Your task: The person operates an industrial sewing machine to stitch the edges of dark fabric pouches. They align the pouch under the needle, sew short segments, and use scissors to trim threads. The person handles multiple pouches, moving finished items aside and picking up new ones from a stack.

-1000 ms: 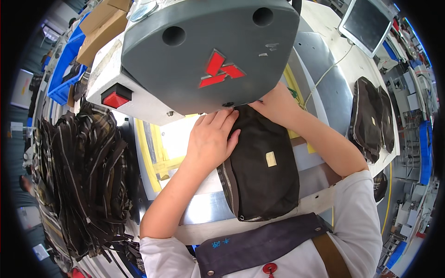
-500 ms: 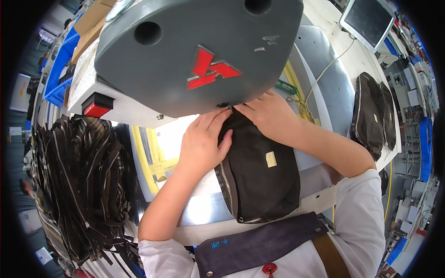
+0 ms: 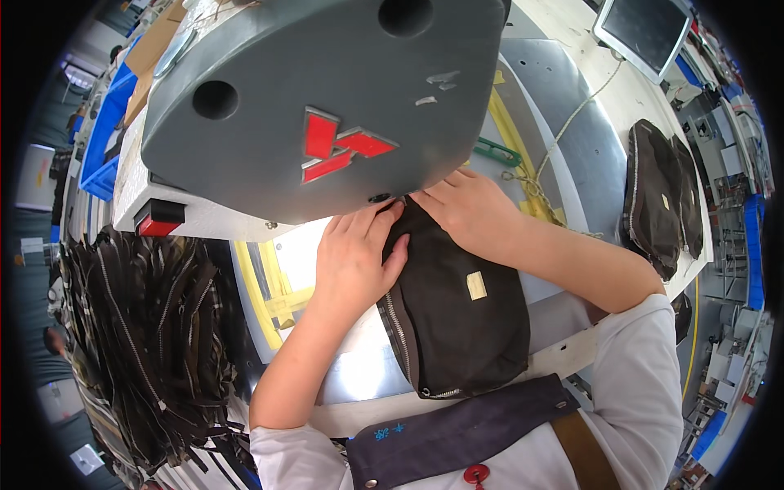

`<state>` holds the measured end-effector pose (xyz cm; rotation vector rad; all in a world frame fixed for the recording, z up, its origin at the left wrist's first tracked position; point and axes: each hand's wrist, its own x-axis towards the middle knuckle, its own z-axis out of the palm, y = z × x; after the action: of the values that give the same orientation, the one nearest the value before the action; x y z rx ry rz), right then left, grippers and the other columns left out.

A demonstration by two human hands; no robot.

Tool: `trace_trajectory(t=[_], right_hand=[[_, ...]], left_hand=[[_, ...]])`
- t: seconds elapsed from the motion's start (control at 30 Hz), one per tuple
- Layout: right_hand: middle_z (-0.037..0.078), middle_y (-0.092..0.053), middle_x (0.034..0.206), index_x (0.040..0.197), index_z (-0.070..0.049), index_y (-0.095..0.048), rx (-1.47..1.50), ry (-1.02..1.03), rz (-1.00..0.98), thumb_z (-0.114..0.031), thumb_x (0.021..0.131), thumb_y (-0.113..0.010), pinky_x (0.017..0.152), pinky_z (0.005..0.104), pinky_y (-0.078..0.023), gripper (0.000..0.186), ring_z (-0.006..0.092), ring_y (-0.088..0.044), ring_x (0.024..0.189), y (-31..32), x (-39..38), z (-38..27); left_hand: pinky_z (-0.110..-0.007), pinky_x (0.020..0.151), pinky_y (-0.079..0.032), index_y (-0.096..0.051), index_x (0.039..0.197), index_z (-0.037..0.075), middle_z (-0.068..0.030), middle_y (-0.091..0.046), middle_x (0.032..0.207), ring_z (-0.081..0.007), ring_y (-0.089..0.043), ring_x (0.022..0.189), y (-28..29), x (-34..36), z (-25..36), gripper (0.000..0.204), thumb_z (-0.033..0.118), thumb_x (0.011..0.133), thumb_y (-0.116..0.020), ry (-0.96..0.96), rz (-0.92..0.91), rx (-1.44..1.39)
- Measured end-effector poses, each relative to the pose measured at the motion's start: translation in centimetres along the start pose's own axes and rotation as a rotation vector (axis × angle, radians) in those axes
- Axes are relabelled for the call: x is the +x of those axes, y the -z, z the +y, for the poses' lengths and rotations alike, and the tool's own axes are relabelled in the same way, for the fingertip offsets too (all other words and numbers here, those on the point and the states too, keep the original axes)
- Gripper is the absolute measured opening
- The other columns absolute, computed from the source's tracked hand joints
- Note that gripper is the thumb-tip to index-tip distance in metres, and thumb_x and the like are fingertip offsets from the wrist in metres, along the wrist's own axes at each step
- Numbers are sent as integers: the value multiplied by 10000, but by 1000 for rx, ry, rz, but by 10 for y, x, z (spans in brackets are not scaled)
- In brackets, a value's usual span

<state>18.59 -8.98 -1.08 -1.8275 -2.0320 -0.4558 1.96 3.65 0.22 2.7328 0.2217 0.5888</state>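
A dark brown fabric pouch point(image 3: 453, 327) with a metal zipper down its left side and a small pale label lies in front of me, its far end under the grey machine head point(image 3: 269, 139). My left hand point(image 3: 353, 255) is closed on the pouch's far left edge, fingers together and thumb resting over the cloth. From the right, my right hand point(image 3: 469, 214) grips the pouch's far end, its fingers bent and pressed to the cloth. The machine head hides part of the fingertips and whatever lies beneath it.
A thick pile of dark zippered pieces point(image 3: 147, 327) hangs at the left. More dark pouches point(image 3: 653, 196) lie at the right, below a screen point(image 3: 643, 37). Yellow tape point(image 3: 510, 135) marks the work plate, beside a green tool point(image 3: 496, 152) and a cord. Blue bins point(image 3: 106, 139) stand far left.
My view has shifted slightly, so the machine head appears farther left. Both hands keep nearly the same place on the pouch, which has hardly moved.
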Motion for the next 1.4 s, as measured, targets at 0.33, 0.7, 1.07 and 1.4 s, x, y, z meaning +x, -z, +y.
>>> trace_trajectory(t=[0.33, 0.7, 1.07, 1.4], right_hand=[[47, -544, 908, 939, 13, -645, -1, 24, 1, -122, 742, -588, 740, 303, -493, 246, 184, -562, 881, 0, 1, 1], [46, -559, 923, 901, -9, -642, -53, 25, -25, -116, 745, -585, 741, 303, -487, 197, 187, -569, 869, 1, 3, 2], [58, -563, 936, 947, 18, -644, -19, 25, -11, -100, 759, -583, 749, 315, -489, 231, 195, -573, 862, 0, 3, 5], [69, -586, 1008, 1005, 38, -649, -7, 36, -35, -103, 789, -579, 765, 316, -492, 267, 202, -582, 913, -2, 7, 12]], left_hand=[[-374, 884, -487, -659, 1076, 34, -66, -630, 1158, -277, -628, 1013, 1, 1, -1, 359, 104, 731, -730, -26, 0, 16], [-385, 904, -484, -656, 1094, 24, -78, -630, 1173, -287, -618, 1039, 6, 4, -4, 376, 116, 736, -724, -25, -49, 1], [-389, 874, -487, -657, 1095, 26, -98, -643, 1143, -291, -624, 1018, 6, 6, -4, 370, 139, 747, -719, -23, -41, 21], [-381, 833, -491, -661, 1126, 48, -94, -669, 1083, -295, -640, 952, 2, 7, -8, 379, 166, 770, -706, 20, -41, 55]])
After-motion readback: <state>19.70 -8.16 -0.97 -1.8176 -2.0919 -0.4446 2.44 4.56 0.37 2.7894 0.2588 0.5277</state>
